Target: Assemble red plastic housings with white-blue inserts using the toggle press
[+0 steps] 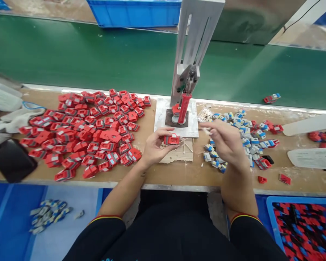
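From the head camera, we see our left hand [154, 145] with its fingers pinched shut on a small red toy car [171, 139]. The car sits up off the table, just in front of the little press stand [188, 78] and its white base plate [163, 117]. Under the car lies a scrap of cardboard [179, 154] with a few thin sticks on it. Our right hand [225, 141] is raised just to the right of the car, a bit blurry, with the fingers curled close together. It seems to pinch something tiny and pale at the tips, but we cannot tell what it is. The press has a red handle [184, 108] that stands over a dark block. To the left, a big pile of red cars [89, 134] covers the brown table [179, 174]. To the right, under and behind our right hand, sits a smaller pile of blue and white parts [246, 136]. A black phone [12, 159] lies at the far left edge, near some white gloves [5, 108]. Behind the table runs a green belt [97, 58], and a blue bin [136, 12] sits past it. Low on the right is a blue tray [304, 228] full of red and black pieces.
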Action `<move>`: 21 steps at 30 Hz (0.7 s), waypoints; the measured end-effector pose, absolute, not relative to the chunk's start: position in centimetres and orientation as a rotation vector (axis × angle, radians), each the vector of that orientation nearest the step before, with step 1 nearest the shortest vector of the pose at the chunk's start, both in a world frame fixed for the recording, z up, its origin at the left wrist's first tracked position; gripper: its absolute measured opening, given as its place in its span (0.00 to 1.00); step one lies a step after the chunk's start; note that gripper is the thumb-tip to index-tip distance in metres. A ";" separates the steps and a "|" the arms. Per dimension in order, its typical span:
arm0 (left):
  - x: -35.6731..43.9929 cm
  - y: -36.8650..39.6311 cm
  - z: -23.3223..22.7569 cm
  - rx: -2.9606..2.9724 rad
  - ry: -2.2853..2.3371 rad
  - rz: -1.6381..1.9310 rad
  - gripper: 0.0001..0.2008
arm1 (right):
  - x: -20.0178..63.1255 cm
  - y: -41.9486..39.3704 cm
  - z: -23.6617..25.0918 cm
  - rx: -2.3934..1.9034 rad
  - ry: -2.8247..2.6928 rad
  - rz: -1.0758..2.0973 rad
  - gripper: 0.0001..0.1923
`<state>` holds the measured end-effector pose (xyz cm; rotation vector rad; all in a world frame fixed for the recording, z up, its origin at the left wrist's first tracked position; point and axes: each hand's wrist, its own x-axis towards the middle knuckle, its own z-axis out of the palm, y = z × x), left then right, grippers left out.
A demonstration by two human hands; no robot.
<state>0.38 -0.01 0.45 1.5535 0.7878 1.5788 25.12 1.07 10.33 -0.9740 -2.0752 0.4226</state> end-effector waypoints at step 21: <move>0.1 -0.7 1.7 1.646 0.603 1.577 0.24 | 22.1 -0.6 7.7 -1.007 -2.284 0.671 0.15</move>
